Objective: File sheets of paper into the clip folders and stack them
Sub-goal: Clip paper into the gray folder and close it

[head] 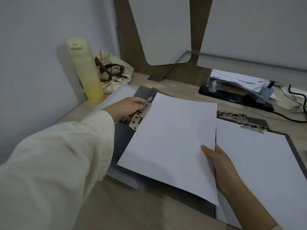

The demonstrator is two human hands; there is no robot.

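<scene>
Left hand [127,107] curled on clip [141,113], right hand [221,165] pinching sheet [171,138]

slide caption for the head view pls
The left hand grips the metal clip of a grey folder while the right hand holds a white sheet over the folder.

Two hands show: the left hand [126,107] and the right hand [221,166]. Two grey clip folders lie on the worktop [149,213]: the left folder [123,143] and the right folder [293,146]. The left one has one metal clip [141,113]; the right clips [245,122] cannot be counted. There are two single sheets, the middle sheet [169,138] and the right sheet [257,163]. At the far left are one paper pile [119,93], one yellow bottle [86,70] and one cloth bag [116,72]. One black power strip [232,97] lies far right.
</scene>
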